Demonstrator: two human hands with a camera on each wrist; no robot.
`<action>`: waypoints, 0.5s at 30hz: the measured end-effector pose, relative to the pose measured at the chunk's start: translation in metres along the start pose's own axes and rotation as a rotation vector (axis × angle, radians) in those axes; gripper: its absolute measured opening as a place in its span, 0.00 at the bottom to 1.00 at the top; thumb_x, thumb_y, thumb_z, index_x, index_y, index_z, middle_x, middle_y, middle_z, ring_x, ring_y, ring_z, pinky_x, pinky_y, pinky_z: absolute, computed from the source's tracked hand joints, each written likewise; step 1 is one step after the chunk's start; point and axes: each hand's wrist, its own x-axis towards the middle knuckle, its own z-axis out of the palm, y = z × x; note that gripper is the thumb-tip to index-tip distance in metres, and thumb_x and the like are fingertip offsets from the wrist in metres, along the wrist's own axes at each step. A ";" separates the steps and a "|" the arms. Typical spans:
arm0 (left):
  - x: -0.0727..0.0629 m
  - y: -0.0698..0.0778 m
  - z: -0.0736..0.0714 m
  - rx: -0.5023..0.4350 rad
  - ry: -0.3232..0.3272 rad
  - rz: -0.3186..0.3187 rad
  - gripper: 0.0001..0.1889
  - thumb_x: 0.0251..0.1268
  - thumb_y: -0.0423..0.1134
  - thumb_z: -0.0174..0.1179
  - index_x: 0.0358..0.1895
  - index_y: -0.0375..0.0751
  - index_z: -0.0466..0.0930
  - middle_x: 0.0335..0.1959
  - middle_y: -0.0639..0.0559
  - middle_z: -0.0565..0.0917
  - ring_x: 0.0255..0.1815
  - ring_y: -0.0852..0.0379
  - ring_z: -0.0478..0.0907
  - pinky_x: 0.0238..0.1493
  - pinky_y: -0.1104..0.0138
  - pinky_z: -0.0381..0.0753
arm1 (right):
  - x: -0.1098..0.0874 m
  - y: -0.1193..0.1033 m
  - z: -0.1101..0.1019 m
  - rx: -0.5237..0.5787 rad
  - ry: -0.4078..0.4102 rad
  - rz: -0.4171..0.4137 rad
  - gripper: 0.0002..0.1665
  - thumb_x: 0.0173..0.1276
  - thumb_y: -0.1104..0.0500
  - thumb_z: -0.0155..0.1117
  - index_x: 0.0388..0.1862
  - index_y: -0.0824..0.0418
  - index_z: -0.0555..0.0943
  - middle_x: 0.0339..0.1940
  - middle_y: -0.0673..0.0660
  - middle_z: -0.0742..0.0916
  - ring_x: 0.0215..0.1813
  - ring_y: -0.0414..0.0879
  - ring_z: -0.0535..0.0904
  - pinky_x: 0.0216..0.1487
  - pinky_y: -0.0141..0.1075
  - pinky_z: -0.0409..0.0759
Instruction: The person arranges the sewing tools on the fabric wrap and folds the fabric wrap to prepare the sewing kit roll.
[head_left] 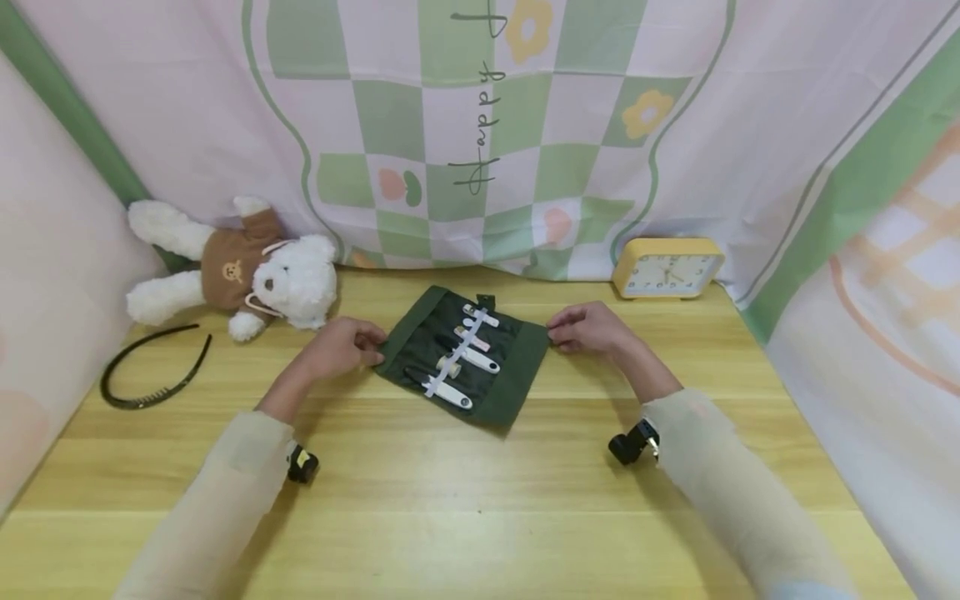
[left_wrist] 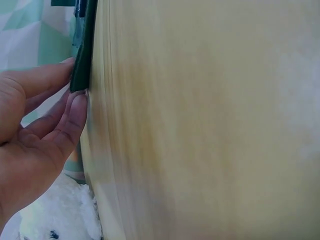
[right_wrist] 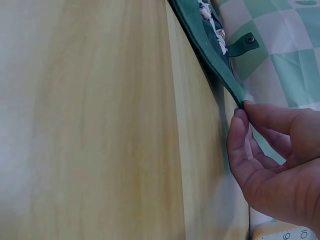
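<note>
An unfolded dark green fabric pouch [head_left: 521, 375] lies tilted over the middle of the table. A pale elastic strip [head_left: 459, 352] crosses its inside and holds several small tools, among them a white-handled tool [head_left: 453, 395] at the near end. My left hand [head_left: 341, 347] pinches the pouch's left edge; in the left wrist view, thumb and index finger meet on the green border [left_wrist: 84, 65]. At the far right corner, my right hand [head_left: 591, 327] pinches the fabric between thumb and index finger. A snap tab [right_wrist: 243, 45] sticks out from the far side in the right wrist view.
A white plush dog [head_left: 232, 271] in a brown top lies at the back left. In front of it is a black headband [head_left: 138, 403]. The yellow alarm clock [head_left: 667, 268] stands at the back right. A patterned curtain [head_left: 480, 125] hangs behind the wooden table [head_left: 480, 517].
</note>
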 end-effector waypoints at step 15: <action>0.004 -0.003 0.006 0.026 0.054 -0.010 0.12 0.65 0.30 0.67 0.50 0.29 0.84 0.42 0.40 0.87 0.43 0.45 0.85 0.39 0.59 0.83 | 0.018 -0.006 0.011 0.105 0.074 -0.025 0.21 0.71 0.73 0.62 0.61 0.80 0.74 0.42 0.56 0.85 0.39 0.38 0.84 0.50 0.34 0.84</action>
